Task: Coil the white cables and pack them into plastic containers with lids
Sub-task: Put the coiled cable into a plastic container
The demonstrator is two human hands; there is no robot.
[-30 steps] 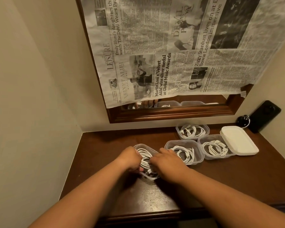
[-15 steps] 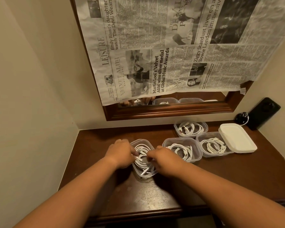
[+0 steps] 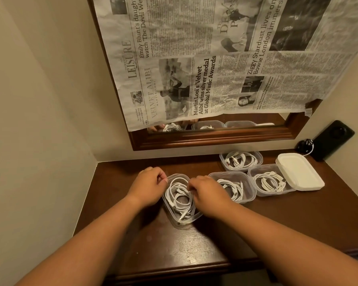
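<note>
Landmark: near container (image 3: 186, 222), clear plastic, no lid, sitting on the dark wood table (image 3: 132, 240). White cable (image 3: 179, 200) is coiled inside it, with one plug end against its near wall.

Left hand (image 3: 148, 187) is at its far-left corner, thumb and forefinger pinched on the rim. Right hand (image 3: 208, 196) is over its right side, fingers curled down onto the coil. The tips are hidden, so I cannot tell if it grasps the cable or just presses it.

Just right of the near container is the second container (image 3: 246, 200), coil inside, uncovered. Further right is the third container (image 3: 267, 193), coil inside, with a white lid (image 3: 300, 172) overlapping its right edge. Behind and to the right, by the wall, is the fourth container (image 3: 259, 159), coil inside, uncovered. Far right of the near container, a black phone (image 3: 333, 140) leans on the wall. Above and behind the near container is a wood-framed mirror (image 3: 215, 139), mostly covered by newspaper (image 3: 194, 58).
</note>
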